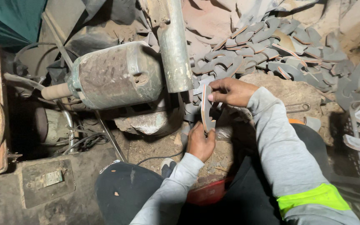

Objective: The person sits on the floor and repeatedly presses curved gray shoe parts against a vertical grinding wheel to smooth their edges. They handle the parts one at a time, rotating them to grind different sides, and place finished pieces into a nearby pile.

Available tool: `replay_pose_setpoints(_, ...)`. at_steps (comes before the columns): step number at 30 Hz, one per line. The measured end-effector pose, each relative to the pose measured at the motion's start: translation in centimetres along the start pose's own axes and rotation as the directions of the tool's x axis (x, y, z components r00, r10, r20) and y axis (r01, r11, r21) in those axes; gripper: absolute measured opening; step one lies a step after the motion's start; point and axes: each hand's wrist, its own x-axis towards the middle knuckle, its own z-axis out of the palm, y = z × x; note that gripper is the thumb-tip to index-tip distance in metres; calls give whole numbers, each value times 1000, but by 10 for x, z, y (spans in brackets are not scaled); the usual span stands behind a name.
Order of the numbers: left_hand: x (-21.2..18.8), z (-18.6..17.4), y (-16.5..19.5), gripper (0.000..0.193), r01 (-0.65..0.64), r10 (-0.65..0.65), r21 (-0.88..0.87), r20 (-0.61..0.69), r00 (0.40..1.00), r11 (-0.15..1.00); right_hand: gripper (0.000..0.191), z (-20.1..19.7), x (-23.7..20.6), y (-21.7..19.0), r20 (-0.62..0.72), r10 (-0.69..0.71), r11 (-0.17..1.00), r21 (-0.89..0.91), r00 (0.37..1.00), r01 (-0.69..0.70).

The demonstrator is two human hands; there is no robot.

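The left hand point(200, 143) and right hand point(230, 92) pinch 1 curved metal blade point(206, 109), its middle partly hidden. The blade pile point(280, 50) behind is too tangled to count.

Both my hands meet just right of the frame's centre. My left hand point(200, 143) reaches up from below, fingers curled shut. My right hand point(231, 92) bends in from the right, fingers pinched together, grey sleeves on both arms.

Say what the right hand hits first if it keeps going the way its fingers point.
The right hand points left, gripping the top of a curved metal blade. Straight on, it would likely meet the upright grey pipe, with the motor housing just beyond it. Depth is unclear, so it may pass in front.
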Motion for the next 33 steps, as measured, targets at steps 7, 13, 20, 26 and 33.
replay_pose_setpoints(7,29,3,10,32,407,-126,-651,434,892,640,25,15,11,-12,-172,209,963,205,963,-172)
replay_pose_setpoints(13,54,-5,11,35,418,-80,-731,449,890,539,25,13,41,8,-402,26,999,38,915,-12)
replay_pose_setpoints(20,64,-4,10,35,420,-41,-760,463,885,496,28,10,50,17,-431,-41,998,21,901,55)
replay_pose_setpoints(26,29,13,-2,29,319,-104,-577,374,922,752,27,8,15,1,-74,278,939,230,958,-255)
replay_pose_setpoints(33,3,-26,-4,23,39,-39,8,43,998,999,48,-17,-19,-3,-143,68,972,-215,987,-98)
